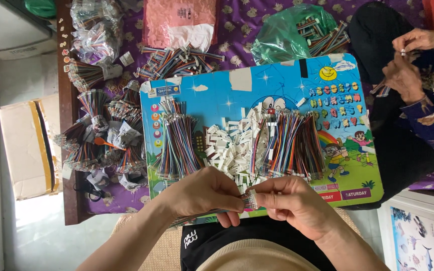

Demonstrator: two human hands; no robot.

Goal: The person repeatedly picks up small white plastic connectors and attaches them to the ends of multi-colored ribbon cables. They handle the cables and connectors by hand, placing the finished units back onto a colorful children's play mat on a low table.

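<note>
Left hand (204,193) grip clamps the multicoloured ribbon-wire bundle (197,217) while right hand (290,203) grip clamps the small white plastic connector (251,196), seating wire ends squarely.

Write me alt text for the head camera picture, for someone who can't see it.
Seen from above, a person's left hand and right hand pinch a bundle of coloured wires at its white connector. Beyond them a blue cartoon board carries a pile of white connectors between two wire bunches; another person sits at right.
</note>
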